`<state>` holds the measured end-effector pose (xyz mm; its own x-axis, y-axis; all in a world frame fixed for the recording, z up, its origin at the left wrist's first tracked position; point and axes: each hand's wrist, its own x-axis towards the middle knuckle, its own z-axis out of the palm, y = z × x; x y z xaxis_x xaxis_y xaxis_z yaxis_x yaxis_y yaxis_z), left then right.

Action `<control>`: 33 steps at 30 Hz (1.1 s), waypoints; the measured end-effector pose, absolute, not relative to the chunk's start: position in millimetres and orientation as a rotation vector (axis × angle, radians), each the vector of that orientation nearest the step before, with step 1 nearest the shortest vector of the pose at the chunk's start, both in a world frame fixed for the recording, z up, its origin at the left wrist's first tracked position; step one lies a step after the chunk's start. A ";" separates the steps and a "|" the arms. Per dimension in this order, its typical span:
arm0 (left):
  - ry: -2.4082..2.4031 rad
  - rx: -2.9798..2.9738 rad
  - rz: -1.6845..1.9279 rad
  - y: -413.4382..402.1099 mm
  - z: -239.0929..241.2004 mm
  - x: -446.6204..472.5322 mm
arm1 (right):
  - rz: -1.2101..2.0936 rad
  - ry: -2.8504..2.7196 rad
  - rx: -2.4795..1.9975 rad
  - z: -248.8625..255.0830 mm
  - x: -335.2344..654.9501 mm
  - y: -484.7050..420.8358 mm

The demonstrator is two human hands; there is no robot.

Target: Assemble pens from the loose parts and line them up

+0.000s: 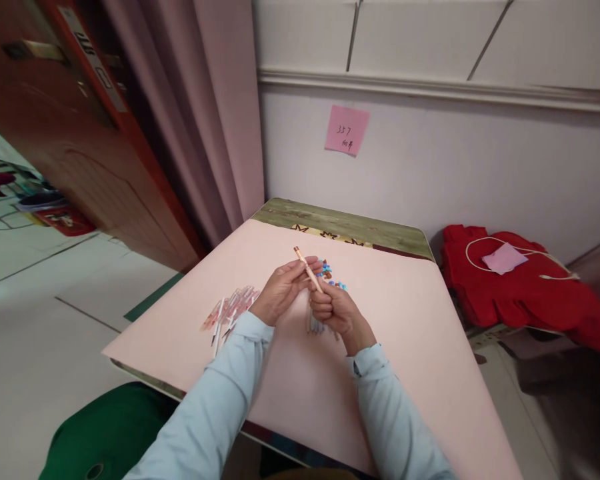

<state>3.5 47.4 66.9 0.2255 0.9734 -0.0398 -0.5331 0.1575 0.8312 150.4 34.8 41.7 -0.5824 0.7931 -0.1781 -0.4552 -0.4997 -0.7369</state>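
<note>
Both my hands are raised a little above a pink sheet that covers a small table. Between them they hold one thin pale pen, tilted up to the left with a dark tip at its top. My left hand pinches the pen's upper part with closed fingers. My right hand is curled round its lower end. A fan of similar pens lies on the sheet left of my left hand. Small blue and reddish pieces lie just behind my hands, and a few pens lie partly hidden under my right hand.
The table stands against a white wall with a pink note. A curtain and a brown door are at the left. Red cloth with a white cable and a pink slip lies at the right. A green seat shows below left.
</note>
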 end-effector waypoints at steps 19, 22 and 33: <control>0.892 0.607 1.495 93.8 15.5 9.3 | 1.574 -1.048 -1.276 19.0 123.2 62.8; 0.909 0.603 1.480 94.0 15.8 8.7 | 1.489 -1.044 -1.223 20.4 123.7 65.3; 0.920 0.585 1.519 88.5 22.7 5.9 | 1.460 -1.075 -1.267 19.7 125.6 66.7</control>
<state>5.9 88.5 22.7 -0.1677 0.9756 -0.1414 -0.5769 0.0192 0.8166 125.6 66.7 19.7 -0.0739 0.9738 -0.2150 -0.0839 -0.2209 -0.9717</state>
